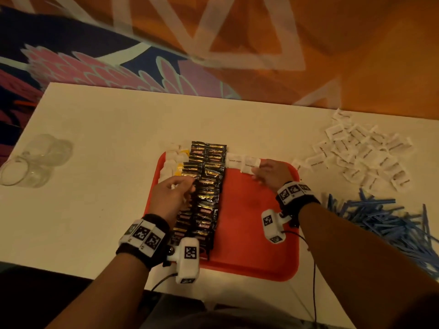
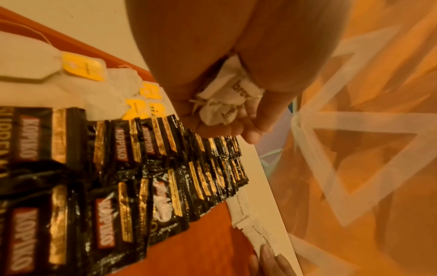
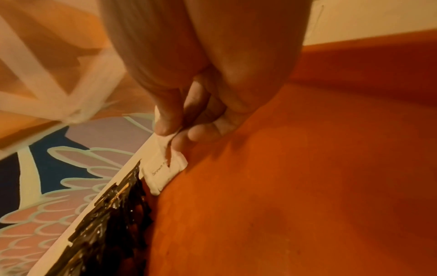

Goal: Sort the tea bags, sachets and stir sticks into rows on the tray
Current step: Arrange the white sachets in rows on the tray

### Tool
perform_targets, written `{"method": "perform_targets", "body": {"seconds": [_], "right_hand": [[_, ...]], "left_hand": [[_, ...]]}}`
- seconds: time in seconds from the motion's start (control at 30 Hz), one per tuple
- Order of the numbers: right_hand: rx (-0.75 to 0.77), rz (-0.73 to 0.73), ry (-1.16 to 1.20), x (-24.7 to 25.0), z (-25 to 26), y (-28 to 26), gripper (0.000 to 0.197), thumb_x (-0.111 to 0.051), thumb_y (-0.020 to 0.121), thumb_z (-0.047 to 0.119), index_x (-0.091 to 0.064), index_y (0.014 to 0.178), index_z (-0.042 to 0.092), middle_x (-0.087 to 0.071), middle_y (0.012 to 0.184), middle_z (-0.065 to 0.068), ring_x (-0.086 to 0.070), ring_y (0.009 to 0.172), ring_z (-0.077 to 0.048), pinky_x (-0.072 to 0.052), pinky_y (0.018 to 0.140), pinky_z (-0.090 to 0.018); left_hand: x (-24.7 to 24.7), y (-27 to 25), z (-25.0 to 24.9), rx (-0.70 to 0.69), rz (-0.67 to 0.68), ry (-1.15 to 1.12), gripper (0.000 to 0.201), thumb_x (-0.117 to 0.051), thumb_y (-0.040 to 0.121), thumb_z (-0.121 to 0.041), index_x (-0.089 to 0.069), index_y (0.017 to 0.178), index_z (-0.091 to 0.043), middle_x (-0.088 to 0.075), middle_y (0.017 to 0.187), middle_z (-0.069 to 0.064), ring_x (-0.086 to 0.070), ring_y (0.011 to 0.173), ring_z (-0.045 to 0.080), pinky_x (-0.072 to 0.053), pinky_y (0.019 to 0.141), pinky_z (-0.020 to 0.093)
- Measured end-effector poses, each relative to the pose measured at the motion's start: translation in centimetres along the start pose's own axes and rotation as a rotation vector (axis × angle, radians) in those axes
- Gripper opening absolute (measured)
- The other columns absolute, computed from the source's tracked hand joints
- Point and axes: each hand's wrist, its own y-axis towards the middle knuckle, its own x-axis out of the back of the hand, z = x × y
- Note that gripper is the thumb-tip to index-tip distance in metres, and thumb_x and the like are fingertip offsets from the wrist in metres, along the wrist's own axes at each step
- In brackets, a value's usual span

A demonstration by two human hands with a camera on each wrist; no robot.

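A red tray [image 1: 256,233] lies on the white table. Tea bags [image 1: 169,162] with yellow tags fill its left edge, and two rows of black coffee sachets [image 1: 209,186] run beside them. White brown-sugar sachets [image 1: 234,160] line the tray's far rim. My left hand [image 1: 173,193] hovers over the coffee rows and grips several crumpled sugar sachets [image 2: 227,100] in its curled fingers. My right hand [image 1: 270,173] pinches a sugar sachet [image 3: 165,164] between thumb and fingers at the far rim, beside the laid ones.
A loose heap of white sugar sachets [image 1: 361,153] lies on the table at the far right, with a pile of blue stir sticks [image 1: 389,222] nearer. A clear glass jar [image 1: 33,160] lies on its side at the left. Patterned carpet lies beyond the table edge.
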Motion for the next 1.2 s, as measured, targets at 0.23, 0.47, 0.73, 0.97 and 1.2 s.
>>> {"method": "perform_targets", "body": {"seconds": [0.23, 0.47, 0.73, 0.97, 1.2], "right_hand": [[-0.055, -0.160, -0.049, -0.6, -0.7, 2.2, 0.027, -0.075, 0.084, 0.025, -0.067, 0.108, 0.014, -0.072, 0.078, -0.002, -0.065, 0.067, -0.014, -0.054, 0.065, -0.026], [-0.104, -0.289, -0.227, -1.1, -0.2, 2.5, 0.030, -0.074, 0.085, 0.029, -0.072, 0.113, 0.017, -0.068, 0.119, -0.001, -0.061, 0.102, -0.015, -0.046, 0.087, -0.022], [-0.159, -0.335, -0.173, -1.2, -0.3, 2.2, 0.022, -0.074, 0.085, 0.023, -0.073, 0.106, 0.016, -0.070, 0.108, -0.004, -0.054, 0.076, -0.010, -0.043, 0.068, -0.021], [-0.075, -0.303, -0.256, 0.2, 0.1, -0.3, 0.020, -0.069, 0.086, 0.026, -0.071, 0.105, 0.019, -0.065, 0.101, 0.005, -0.049, 0.076, -0.005, -0.035, 0.058, -0.010], [0.137, -0.117, -0.089, -0.8, 2.5, -5.1, 0.005, -0.075, 0.081, 0.024, -0.070, 0.079, 0.026, -0.070, 0.080, 0.009, -0.065, 0.077, -0.010, -0.053, 0.071, -0.025]], "left_hand": [[0.6, 0.5, 0.6, 0.021, -0.020, 0.011, 0.012, -0.066, 0.094, -0.025, -0.075, 0.096, -0.018, -0.070, 0.075, -0.003, -0.059, 0.075, 0.020, -0.052, 0.072, 0.041], [0.5, 0.7, 0.8, 0.024, -0.018, 0.037, 0.012, -0.066, 0.094, -0.027, -0.075, 0.097, -0.020, -0.071, 0.076, -0.003, -0.060, 0.072, 0.016, -0.052, 0.067, 0.037], [-0.1, 0.6, 0.9, 0.075, 0.035, -0.070, 0.014, -0.064, 0.095, -0.020, -0.072, 0.104, -0.012, -0.068, 0.083, 0.004, -0.060, 0.075, 0.016, -0.054, 0.066, 0.034], [-1.4, 0.1, -0.3, 0.275, 0.231, -0.449, 0.037, -0.038, 0.083, 0.015, -0.062, 0.107, 0.001, -0.063, 0.082, 0.011, -0.060, 0.066, 0.017, -0.054, 0.056, 0.026], [-3.7, -0.7, -1.2, 0.280, 0.297, -0.626, 0.051, -0.044, 0.055, 0.016, -0.061, 0.101, 0.000, -0.067, 0.086, 0.015, -0.068, 0.081, 0.028, -0.061, 0.073, 0.036]]}}
